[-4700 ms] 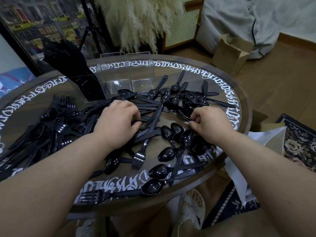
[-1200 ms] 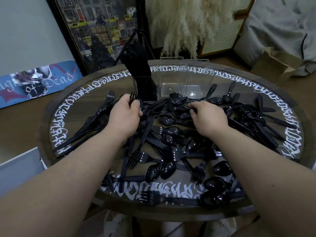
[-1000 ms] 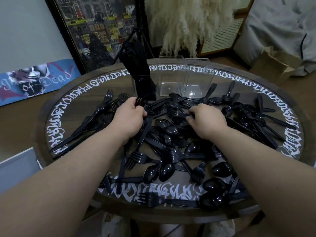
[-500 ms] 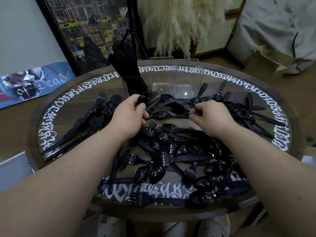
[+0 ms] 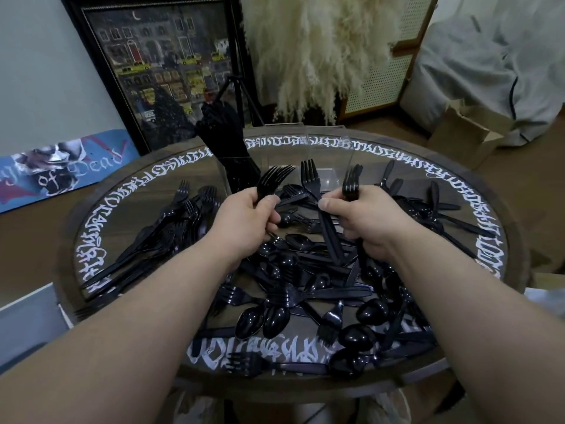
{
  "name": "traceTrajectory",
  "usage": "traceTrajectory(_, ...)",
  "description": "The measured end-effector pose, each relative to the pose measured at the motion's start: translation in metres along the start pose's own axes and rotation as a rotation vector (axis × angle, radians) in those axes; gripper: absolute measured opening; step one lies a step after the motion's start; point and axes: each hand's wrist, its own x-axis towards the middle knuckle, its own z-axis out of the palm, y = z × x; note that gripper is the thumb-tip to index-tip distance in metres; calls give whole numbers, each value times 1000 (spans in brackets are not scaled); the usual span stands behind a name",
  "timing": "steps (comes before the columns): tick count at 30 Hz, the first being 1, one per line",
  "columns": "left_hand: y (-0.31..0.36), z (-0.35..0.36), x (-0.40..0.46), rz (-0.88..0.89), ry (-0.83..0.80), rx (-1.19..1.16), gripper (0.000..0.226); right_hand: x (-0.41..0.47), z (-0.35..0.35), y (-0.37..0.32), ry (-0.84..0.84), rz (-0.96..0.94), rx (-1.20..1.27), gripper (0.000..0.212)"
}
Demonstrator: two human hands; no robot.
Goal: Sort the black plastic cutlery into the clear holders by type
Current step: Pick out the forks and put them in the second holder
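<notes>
Round wooden surface (image 5: 516, 270) with white gothic-style lettering looping around its rim. Behind it a framed city-street painting (image 5: 159, 65) leans on a pale wall (image 5: 39, 62), with a blue skateboard deck (image 5: 61, 166) lying just beside it. Big fluffy pampas grass (image 5: 312, 50) stands in front of a rattan cabinet (image 5: 388, 62). Far right there's a grey beanbag, I think (image 5: 495, 56), near an open cardboard box (image 5: 461, 133) on the wood floor (image 5: 27, 249).

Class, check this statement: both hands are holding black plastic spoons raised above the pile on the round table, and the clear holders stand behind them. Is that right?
Not quite. The head view shows tines, so the left hand and right hand grip forks, not spoons. The rest holds: they are raised above the pile on the round table, with the clear holders behind.
</notes>
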Motion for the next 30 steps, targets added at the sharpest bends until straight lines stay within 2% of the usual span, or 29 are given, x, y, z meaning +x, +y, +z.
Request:
traceTrajectory(4, 3, 7, -7, -26, -102, -35, 18, -3, 19, 0, -57, 33, 101, 15)
traceTrajectory(8, 3, 9, -11, -7, -177, -29, 22, -6, 32, -2, -82, -8, 60, 13)
traceTrajectory(11, 1, 6, -9, 45, -156, 61, 26, -14, 35, -8, -108, -78, 24, 9)
traceTrajectory(13, -2, 4, -6, 74, -118, 121, 29, -17, 36, -14, -120, -55, 59, 11)
traceTrajectory(18, -4, -1, 1, 2, -96, 55, 28, 1, 32, -15, -7, 143, 253, 45)
traceTrajectory(20, -4, -3, 1, -24, -97, 27, 28, 5, 32, -13, 33, 145, 310, 44)
traceTrajectory(23, -6, -3, 1, -30, -104, 14, 28, 4, 37, -12, 65, 133, 347, 25)
traceTrajectory(30, -6, -1, -2, -2, -96, 84, 30, 2, 46, -4, -66, 69, 300, 23)
